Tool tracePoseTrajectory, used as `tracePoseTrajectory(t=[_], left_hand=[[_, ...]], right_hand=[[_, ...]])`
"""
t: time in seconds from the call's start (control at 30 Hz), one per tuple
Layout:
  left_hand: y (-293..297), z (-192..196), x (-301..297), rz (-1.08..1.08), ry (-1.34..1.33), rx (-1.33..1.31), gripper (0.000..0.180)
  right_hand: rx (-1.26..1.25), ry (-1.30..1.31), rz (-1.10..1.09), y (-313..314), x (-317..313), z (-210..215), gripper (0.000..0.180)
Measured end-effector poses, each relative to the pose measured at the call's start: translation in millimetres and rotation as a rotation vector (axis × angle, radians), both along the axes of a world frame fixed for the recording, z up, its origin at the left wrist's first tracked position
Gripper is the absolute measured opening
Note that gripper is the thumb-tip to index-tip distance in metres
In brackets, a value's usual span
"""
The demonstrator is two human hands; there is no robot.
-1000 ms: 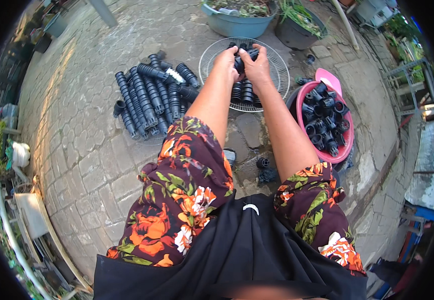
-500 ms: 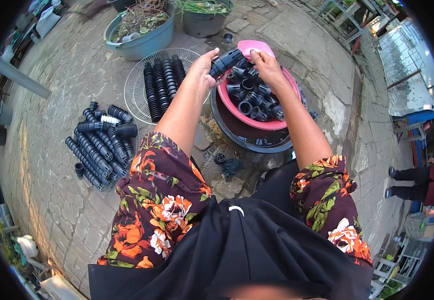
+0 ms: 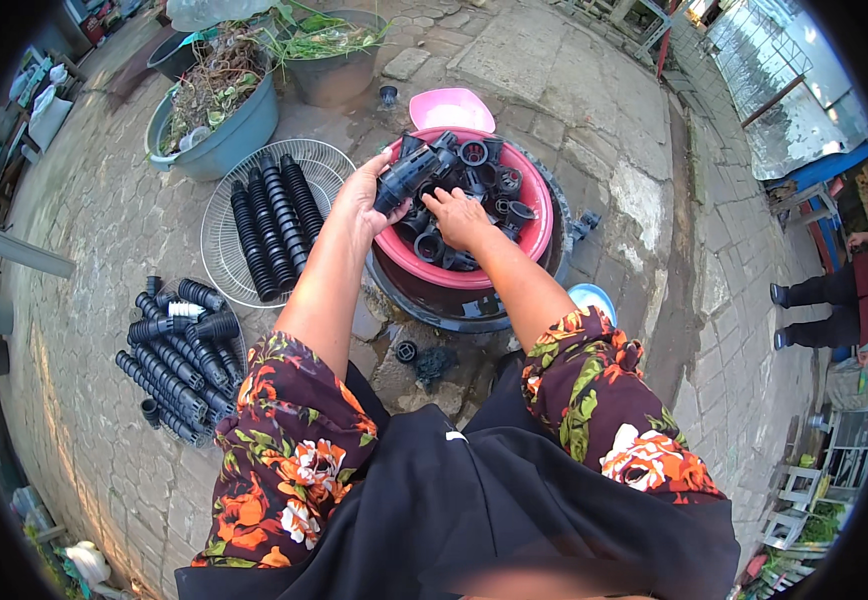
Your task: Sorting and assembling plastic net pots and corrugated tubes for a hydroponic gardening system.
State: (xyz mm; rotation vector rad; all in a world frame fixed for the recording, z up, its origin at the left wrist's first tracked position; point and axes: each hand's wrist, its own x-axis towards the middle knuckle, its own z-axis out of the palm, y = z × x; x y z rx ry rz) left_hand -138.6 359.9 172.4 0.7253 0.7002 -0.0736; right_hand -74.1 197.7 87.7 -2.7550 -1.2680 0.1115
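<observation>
My left hand is closed around a short stack of black net pots, held tilted over the left rim of a pink basin. Inside that basin lie many loose black net pots, pointing every way. My right hand reaches over them, fingers stretched toward the stack and touching or close to the pots; the fingertips are partly lost among the black plastic. The pink basin rests in a larger dark tub with dark liquid in it.
Left of the basin, a wire rack bears long stacks of pots. More stacks are piled nearer left. Beyond stand a pink bowl and a blue-grey tub of dry plants. A person is at far right.
My right hand has come down from beside the pink bowl into the basin of pots. My left hand still holds the stack, now lower over the basin. The whole view has shifted.
</observation>
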Motion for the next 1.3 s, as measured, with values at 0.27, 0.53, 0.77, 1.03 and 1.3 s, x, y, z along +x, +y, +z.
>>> tracePoseTrajectory(t=[0.27,0.53,0.77,1.03,1.3], left_hand=[[17.0,-4.7,-2.5,0.012,0.029,0.075,0.028],[17.0,-14.1,-3.7,0.067,0.083,0.169,0.026],[10.7,-23.6,6.4,0.162,0.081,0.157,0.028],[19.1,-7.8,2.5,0.113,-0.065,0.059,0.032],[27.4,-17.6,3.8,0.112,-0.051,0.015,0.030]], right_hand=[[0.001,0.056,0.028,4.2,1.4,-3.7,0.030],[1.110,0.851,-0.741,12.6,41.9,41.0,0.034],[1.316,1.044,-0.390,42.8,-6.6,80.7,0.027],[0.606,0.570,-0.240,-2.1,20.4,59.3,0.025],[-0.447,0.281,-0.066,-11.2,-19.7,17.5,0.043]])
